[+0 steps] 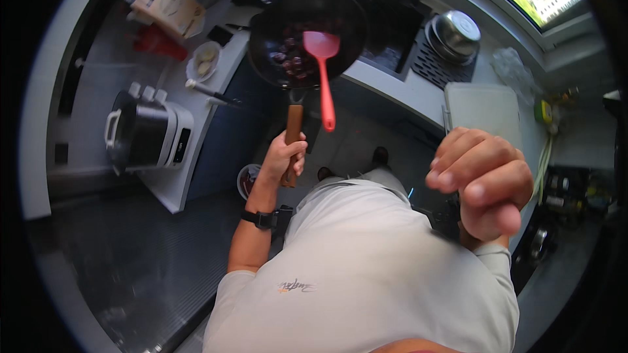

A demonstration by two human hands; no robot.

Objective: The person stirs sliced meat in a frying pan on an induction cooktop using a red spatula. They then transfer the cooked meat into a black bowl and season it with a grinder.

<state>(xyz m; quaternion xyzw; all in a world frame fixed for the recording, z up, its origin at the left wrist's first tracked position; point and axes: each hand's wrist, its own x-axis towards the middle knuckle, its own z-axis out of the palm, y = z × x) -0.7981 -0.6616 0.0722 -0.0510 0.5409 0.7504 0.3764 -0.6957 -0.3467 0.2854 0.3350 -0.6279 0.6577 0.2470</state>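
Observation:
My left hand [288, 155] is wrapped round the wooden handle of a black wok [268, 42]. In the wok lie several glossy, dark red pieces [291, 59], too small to name. A red spatula [322, 59] rests in it, its handle sticking out over the near rim with no hand on it. My right hand [484, 173] is raised at the right, close to the camera and away from the wok. Its fingers are curled in a loose fist, and nothing shows in them.
At the left counter are a white and black cooking appliance [154, 132], a white bowl with pale pieces [205, 61] and a knife-like tool with a white handle [206, 91]. Metal bowls [456, 34] and a pale cutting board [483, 112] are at the right. A bin [247, 182] stands below.

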